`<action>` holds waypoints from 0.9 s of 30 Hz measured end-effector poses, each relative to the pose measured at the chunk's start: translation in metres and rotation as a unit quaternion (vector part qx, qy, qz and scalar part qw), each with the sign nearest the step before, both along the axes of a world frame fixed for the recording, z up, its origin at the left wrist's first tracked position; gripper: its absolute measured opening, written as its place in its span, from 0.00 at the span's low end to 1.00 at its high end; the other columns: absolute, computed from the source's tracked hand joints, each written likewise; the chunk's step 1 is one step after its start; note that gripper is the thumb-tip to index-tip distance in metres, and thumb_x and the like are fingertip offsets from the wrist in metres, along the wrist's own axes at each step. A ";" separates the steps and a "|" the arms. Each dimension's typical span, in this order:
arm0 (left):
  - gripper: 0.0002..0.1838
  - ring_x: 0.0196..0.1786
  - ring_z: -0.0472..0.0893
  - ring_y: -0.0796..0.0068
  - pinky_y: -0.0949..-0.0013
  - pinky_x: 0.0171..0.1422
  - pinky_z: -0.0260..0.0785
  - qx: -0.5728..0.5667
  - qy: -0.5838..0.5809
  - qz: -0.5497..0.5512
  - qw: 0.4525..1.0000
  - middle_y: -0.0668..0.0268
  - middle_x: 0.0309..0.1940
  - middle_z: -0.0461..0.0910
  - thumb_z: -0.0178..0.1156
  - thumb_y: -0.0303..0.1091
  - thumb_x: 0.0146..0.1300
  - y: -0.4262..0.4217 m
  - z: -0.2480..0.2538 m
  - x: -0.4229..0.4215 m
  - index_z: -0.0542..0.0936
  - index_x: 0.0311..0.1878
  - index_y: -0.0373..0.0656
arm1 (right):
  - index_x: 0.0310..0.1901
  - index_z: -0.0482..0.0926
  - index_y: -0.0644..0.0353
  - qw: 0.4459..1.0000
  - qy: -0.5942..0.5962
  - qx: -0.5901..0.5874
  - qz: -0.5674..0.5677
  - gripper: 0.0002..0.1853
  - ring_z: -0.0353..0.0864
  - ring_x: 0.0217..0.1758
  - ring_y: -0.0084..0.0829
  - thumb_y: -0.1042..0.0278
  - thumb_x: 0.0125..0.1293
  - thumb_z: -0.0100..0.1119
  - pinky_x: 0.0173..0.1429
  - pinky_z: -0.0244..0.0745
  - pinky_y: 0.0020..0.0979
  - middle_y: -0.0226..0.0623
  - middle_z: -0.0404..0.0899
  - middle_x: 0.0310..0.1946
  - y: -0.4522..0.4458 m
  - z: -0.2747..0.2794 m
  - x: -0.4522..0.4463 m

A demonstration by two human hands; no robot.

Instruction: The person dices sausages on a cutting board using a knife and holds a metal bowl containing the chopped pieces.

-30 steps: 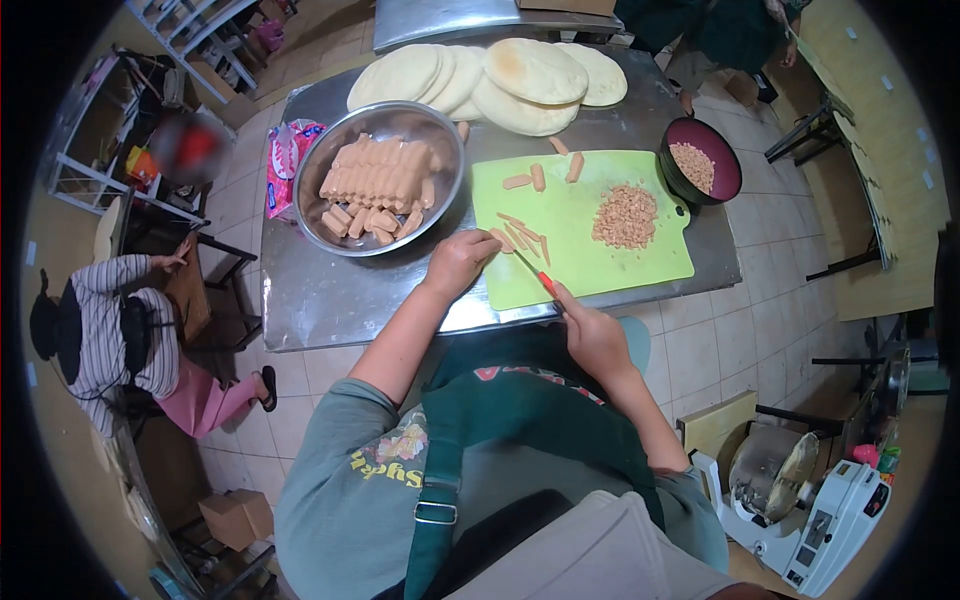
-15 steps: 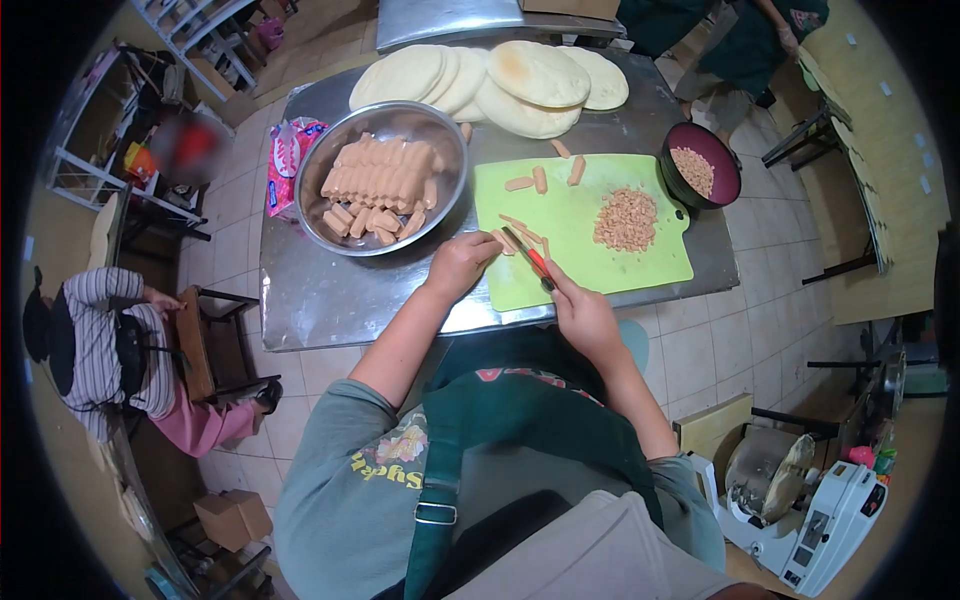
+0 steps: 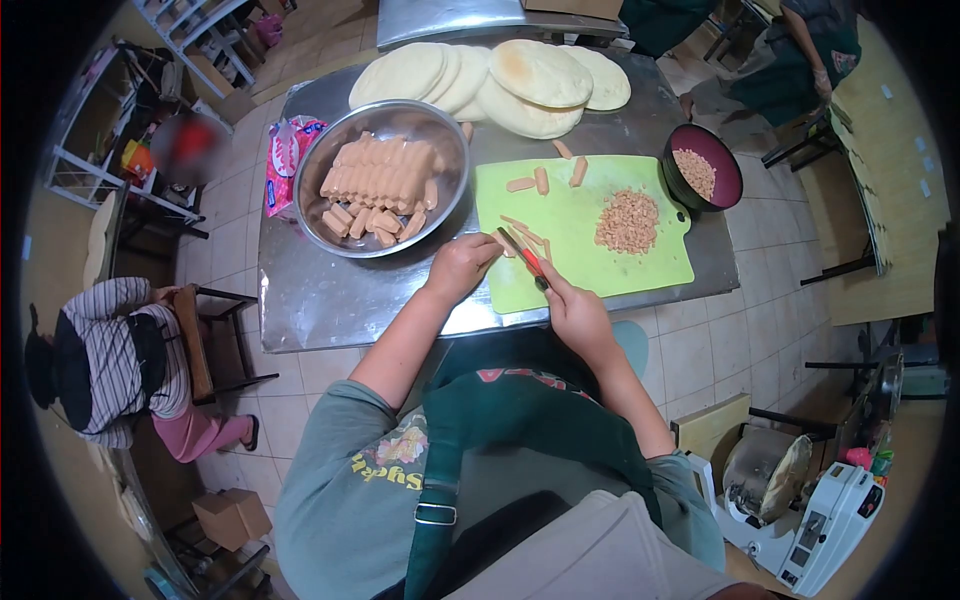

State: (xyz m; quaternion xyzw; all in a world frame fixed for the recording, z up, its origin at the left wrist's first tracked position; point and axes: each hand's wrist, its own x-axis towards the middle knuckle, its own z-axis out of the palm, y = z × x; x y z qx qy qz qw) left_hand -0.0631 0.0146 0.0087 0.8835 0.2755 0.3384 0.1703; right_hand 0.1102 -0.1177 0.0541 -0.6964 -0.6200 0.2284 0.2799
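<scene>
My right hand (image 3: 578,312) grips a knife (image 3: 527,256) with a red and black handle, its blade over the near left part of a green cutting board (image 3: 590,275). Beside the blade, my left hand (image 3: 465,264) is closed with its fingertips on a piece of sausage (image 3: 503,243). Thin sausage strips (image 3: 524,229) lie just beyond the knife. To the right on the board is a pile of diced sausage (image 3: 627,222). A few short sausage pieces (image 3: 541,181) rest near the board's far edge.
A steel bowl (image 3: 312,228) of sausages stands left of the board, beside a pink packet (image 3: 283,165). Round flatbreads (image 3: 540,73) lie at the back. A dark bowl (image 3: 735,172) with diced sausage stands right. One person (image 3: 110,350) is at left, another (image 3: 800,70) at upper right.
The knife and right hand have shifted very slightly left. My left hand stays at the sausage. The person at upper right has moved right, and the person at left has shifted a little.
</scene>
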 end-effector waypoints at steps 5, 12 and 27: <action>0.07 0.34 0.81 0.63 0.66 0.38 0.74 -0.003 0.002 0.000 1.000 0.63 0.32 0.81 0.64 0.27 0.49 0.000 -0.002 -0.001 0.83 0.34 0.43 | 0.62 0.69 0.49 1.000 -0.010 0.002 0.006 0.25 0.76 0.25 0.50 0.71 0.61 0.49 0.32 0.70 0.46 0.51 0.75 0.20 0.003 -0.001 -0.004; 0.07 0.34 0.81 0.63 0.66 0.38 0.74 -0.001 0.000 0.005 1.000 0.63 0.32 0.81 0.64 0.27 0.49 0.000 -0.001 0.000 0.83 0.34 0.43 | 0.60 0.70 0.49 0.995 -0.100 0.020 0.007 0.23 0.75 0.22 0.50 0.70 0.61 0.49 0.30 0.70 0.47 0.48 0.74 0.17 -0.009 0.001 -0.001; 0.06 0.34 0.80 0.62 0.65 0.37 0.74 0.002 0.007 0.006 1.000 0.63 0.32 0.80 0.64 0.28 0.50 -0.001 0.001 0.000 0.82 0.33 0.42 | 0.62 0.69 0.48 0.997 -0.066 0.038 0.019 0.25 0.75 0.21 0.48 0.71 0.60 0.50 0.29 0.70 0.45 0.48 0.73 0.18 0.003 -0.003 -0.008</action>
